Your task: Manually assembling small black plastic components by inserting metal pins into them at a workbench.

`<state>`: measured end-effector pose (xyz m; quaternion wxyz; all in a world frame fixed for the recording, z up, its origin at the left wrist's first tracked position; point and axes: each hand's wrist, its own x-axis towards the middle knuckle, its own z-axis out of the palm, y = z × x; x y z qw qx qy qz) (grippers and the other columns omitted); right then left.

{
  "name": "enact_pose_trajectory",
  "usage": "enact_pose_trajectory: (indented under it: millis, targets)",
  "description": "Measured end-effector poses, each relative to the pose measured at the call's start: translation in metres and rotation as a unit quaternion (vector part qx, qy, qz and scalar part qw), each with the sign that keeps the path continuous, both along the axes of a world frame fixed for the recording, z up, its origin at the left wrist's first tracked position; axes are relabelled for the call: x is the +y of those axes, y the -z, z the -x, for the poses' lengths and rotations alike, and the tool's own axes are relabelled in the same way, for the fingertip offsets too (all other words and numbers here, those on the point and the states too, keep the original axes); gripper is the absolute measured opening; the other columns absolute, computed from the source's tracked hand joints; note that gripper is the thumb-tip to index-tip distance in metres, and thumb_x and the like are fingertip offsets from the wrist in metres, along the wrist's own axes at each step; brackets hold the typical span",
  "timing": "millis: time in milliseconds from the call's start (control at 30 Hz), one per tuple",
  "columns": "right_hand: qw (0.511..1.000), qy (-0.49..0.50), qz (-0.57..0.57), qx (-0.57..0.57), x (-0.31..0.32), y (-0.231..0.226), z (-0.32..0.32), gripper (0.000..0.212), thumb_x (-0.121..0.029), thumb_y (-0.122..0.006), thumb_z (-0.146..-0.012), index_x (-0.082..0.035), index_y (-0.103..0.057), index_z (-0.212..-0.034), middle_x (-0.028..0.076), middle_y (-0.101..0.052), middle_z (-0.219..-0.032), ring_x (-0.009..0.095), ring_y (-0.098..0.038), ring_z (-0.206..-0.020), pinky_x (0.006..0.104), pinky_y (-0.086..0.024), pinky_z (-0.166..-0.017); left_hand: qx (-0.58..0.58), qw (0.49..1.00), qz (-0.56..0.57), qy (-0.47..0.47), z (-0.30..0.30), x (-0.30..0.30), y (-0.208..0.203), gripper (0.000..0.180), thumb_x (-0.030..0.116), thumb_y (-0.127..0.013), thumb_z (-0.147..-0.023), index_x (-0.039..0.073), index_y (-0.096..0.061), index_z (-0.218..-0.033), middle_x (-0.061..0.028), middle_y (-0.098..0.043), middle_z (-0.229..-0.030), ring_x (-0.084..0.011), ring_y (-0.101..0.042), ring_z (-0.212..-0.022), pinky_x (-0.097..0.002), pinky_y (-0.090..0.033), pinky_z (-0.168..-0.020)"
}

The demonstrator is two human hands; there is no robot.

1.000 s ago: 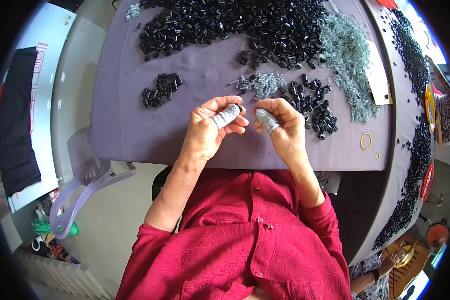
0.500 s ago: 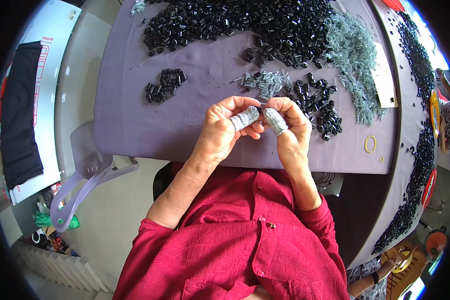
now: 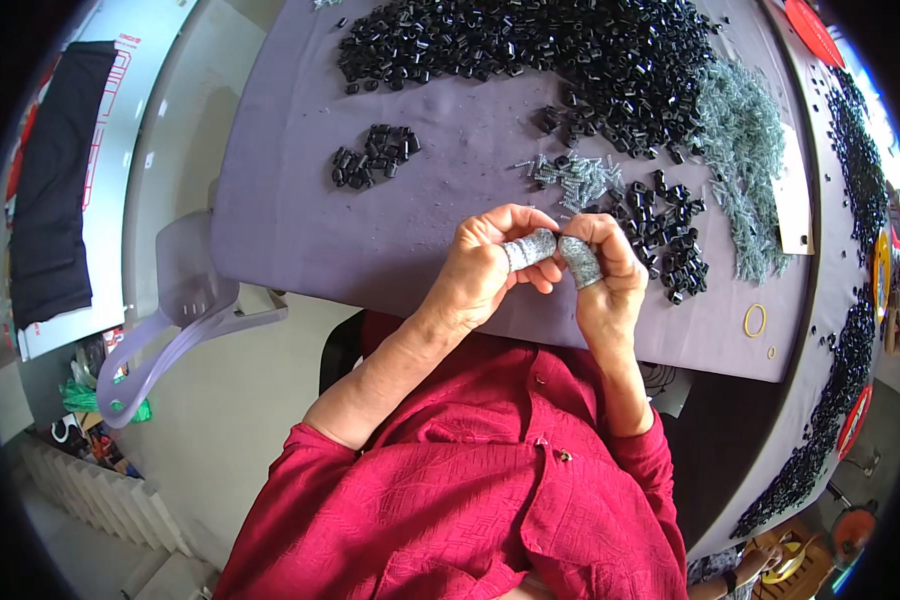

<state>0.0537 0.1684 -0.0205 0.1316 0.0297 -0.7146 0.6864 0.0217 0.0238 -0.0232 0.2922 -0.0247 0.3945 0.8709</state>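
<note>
My left hand (image 3: 478, 270) and my right hand (image 3: 610, 285) meet fingertip to fingertip over the near edge of the table. Both are closed in a pinch, with grey knitted covers on their thumbs. Between the tips a sliver of a small black piece (image 3: 558, 233) shows; the fingers hide most of it. Just beyond the hands lies a little heap of metal springs (image 3: 582, 180). Beside my right hand is a cluster of short black plastic pieces (image 3: 678, 240). Another small group of black pieces (image 3: 375, 155) sits farther left.
A large pile of black pieces (image 3: 530, 45) covers the far side of the purple-grey table (image 3: 300, 230), with a long heap of springs (image 3: 745, 150) at its right. Rubber bands (image 3: 755, 320) lie near the right corner. A plastic chair (image 3: 185, 270) stands left; another person's hand (image 3: 760, 560) shows lower right.
The view has shifted, so the table and piles appear farther right and tilted. My hands stay together in the pinch, and the black piece between them is more hidden.
</note>
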Motion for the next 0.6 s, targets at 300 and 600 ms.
enact_pose_trajectory:
  millis: [300,600]
  targets:
    - [0.994,-0.054,0.081,-0.052,0.000,0.008,-0.001,0.029,0.023,-0.046,-0.071,0.002,-0.060,-0.087,0.006,-0.059,-0.086,0.012,-0.058,-0.078,0.0226,-0.048,-0.068,0.024,0.997,0.068,-0.017,-0.006,-0.006,0.005,0.015,0.000,-0.049,-0.088,-0.001,-0.060,-0.098,-0.0141,-0.065,-0.080,-0.0177,-0.064,-0.063,-0.0274,-0.054,-0.053]
    - [0.958,-0.040,-0.285,0.007,0.021,-0.023,0.039,0.030,0.010,-0.055,-0.069,-0.002,-0.065,-0.096,0.012,-0.061,-0.084,0.028,-0.062,-0.075,0.0320,-0.049,-0.066,0.004,0.995,0.062,-0.083,0.002,-0.019,0.009,0.013,0.004,-0.049,-0.090,0.003,-0.058,-0.100,-0.0115,-0.064,-0.080,-0.0163,-0.063,-0.060,-0.0261,-0.051,-0.052]
